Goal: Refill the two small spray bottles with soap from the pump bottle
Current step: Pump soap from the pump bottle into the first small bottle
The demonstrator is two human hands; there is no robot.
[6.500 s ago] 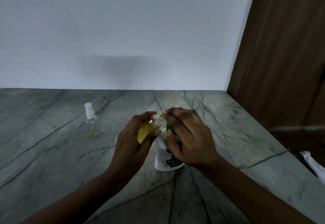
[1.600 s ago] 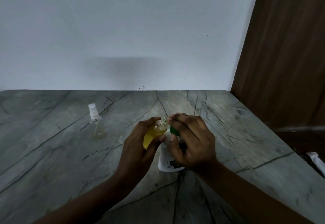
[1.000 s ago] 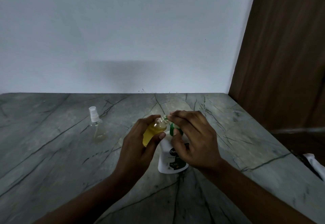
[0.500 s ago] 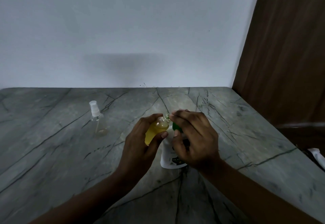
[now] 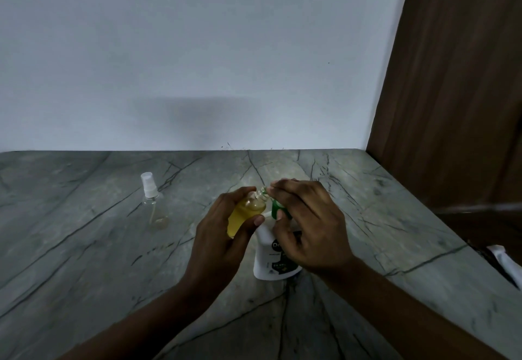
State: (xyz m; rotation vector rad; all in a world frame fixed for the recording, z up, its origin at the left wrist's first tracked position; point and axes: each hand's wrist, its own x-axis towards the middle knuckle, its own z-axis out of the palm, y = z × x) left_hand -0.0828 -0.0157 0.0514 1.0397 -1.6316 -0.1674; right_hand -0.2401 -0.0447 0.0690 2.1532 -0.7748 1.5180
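Gripping the open spray bottle (image 5: 246, 214), the left hand (image 5: 221, 236) had fingers and thumb wrapped round its body, near the middle of the counter (image 5: 84, 260). Bottle was held off the counter, tilted, bare neck pointing up and right, no sprayer on it. Yellow liquid filled most of it. Neck sat right beside the green pump head (image 5: 275, 209) of the pump bottle (image 5: 267, 263); whether the nozzle touched the neck, could not tell. Right hand (image 5: 309, 228) was curled over the pump head, forefinger laid across the top, thumb against the green part, other fingers bent down in front of the white body. Pump bottle stood upright on the counter, just right of the left hand, label partly hidden by the right hand. Second spray bottle (image 5: 154, 207) stood upright further left, well apart from both hands, white sprayer on top, clear body with only a little yellowish liquid at the bottom. Counter was grey stone with dark veins. White wall (image 5: 197, 62) ran behind it, brown wooden panel (image 5: 457, 91) at the right. White object (image 5: 507, 265) lay past the right counter edge, cut off by the frame, unclear what.
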